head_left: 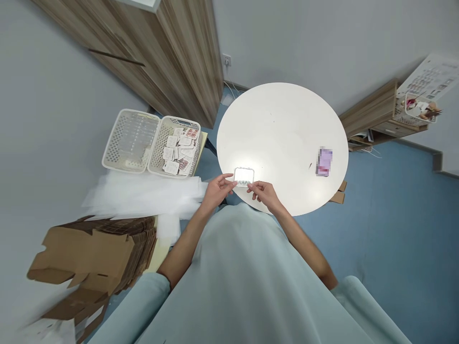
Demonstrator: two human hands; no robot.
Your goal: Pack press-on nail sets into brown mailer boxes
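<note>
A small clear, white-looking case [244, 175] with rounded corners is held up over the near edge of the round white table. Along its lower side runs a row of small greenish bits, too small to make out. My left hand [217, 190] pinches the case's lower left corner, thumb on top and index finger stretched beside it. At the lower right corner, my right hand [264, 192] grips it between thumb and fingertips.
The table [279, 124] bears a purple blurred item [324, 161] at right. To my left are a white basket [154, 162] of small cards, a clear-bagged stack in another basket [122, 119], white sheets [143, 193] and flattened cardboard boxes [89, 253]. A wooden cabinet [186, 57] stands behind.
</note>
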